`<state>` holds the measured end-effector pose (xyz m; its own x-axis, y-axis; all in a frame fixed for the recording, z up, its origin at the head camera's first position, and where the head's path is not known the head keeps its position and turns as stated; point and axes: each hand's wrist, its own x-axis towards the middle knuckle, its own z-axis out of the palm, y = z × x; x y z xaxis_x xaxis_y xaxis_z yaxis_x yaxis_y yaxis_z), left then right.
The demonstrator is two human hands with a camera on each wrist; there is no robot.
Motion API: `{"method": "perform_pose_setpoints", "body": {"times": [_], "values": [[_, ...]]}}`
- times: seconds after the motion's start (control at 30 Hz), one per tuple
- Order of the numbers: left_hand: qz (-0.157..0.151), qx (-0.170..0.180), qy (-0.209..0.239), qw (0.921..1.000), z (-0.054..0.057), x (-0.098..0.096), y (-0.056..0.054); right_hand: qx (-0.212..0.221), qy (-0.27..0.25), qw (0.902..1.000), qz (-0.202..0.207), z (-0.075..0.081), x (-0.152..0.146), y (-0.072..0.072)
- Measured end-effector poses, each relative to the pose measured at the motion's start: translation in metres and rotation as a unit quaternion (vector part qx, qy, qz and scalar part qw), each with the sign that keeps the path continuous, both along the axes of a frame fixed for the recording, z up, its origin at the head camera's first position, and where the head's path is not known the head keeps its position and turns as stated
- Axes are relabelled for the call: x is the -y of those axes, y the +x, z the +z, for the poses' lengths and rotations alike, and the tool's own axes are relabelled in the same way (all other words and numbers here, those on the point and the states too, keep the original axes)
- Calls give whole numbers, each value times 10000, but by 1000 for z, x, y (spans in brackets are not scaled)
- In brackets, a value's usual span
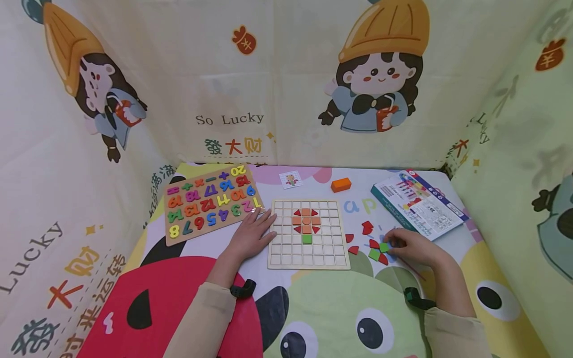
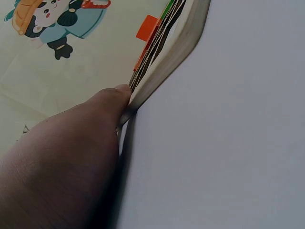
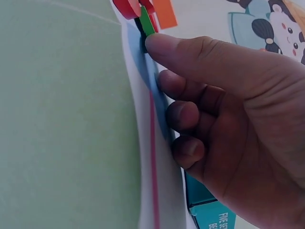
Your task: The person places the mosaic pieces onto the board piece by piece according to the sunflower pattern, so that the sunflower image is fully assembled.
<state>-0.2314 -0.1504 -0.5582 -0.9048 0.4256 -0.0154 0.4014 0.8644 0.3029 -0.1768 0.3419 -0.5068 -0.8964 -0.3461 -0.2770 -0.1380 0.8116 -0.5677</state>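
My right hand [image 1: 409,244] pinches a small green square tile [image 1: 384,247] between thumb and fingertips, low over a loose cluster of pieces. In the right wrist view the thumb presses the edge of that tile [image 3: 147,23], other fingers curled below. Around it lie another green tile [image 1: 374,254] and several red pieces [image 1: 367,227]. My left hand [image 1: 250,234] lies flat with fingers spread, its thumb at the left edge of the wooden grid board [image 1: 286,259]. On the board, orange tiles [image 1: 306,229] form a cross with red corner pieces [image 1: 297,229]; one green square [image 1: 307,239] sits below.
A wooden number board [image 1: 179,237] lies at the left, close to the left fingertips. Behind the grid are a small pattern card [image 1: 291,179] and an orange block [image 1: 341,185]. A teal-sided box [image 1: 421,204] lies behind the right hand. Printed cloth walls surround the table.
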Motion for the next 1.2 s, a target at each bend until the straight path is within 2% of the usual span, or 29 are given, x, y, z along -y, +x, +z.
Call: {"method": "perform_pose_setpoints", "body": {"times": [0.27,0.53,0.73,0.97,1.2], "values": [[21,-18,-7,10000,-1,0,0,78,-44,9999,-135,6,0,3],[28,24,-31,10000,-1,-1,0,-147,-233,9994,-228,16,14,3],[49,-22,-23,10000,-1,0,0,-245,-517,9980,-273,16,50,-6],[0,-35,32,10000,-1,0,0,-426,-713,9965,-42,17,100,-15],[12,-35,77,10000,0,0,0,-516,-959,9939,152,17,137,-17]]}}
